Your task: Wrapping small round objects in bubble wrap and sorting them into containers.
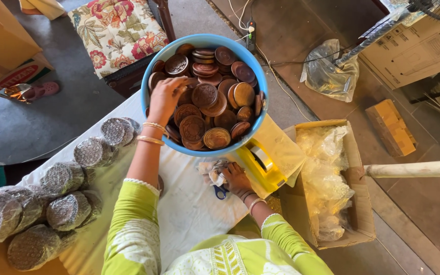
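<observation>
A blue tub full of round carved wooden discs stands at the far end of a white-covered table. My left hand reaches into the tub's left side, fingers curled over the discs; whether it grips one is hidden. My right hand rests on the table just below the tub, closed on a crumpled white cloth. Blue-handled scissors lie under that hand. A yellow tape dispenser sits right beside it.
Several bubble-wrapped round bundles are piled on the table's left. An open cardboard box holding clear plastic wrap stands on the floor to the right. A flowered cushion chair is behind the tub, with a power strip and cables beyond.
</observation>
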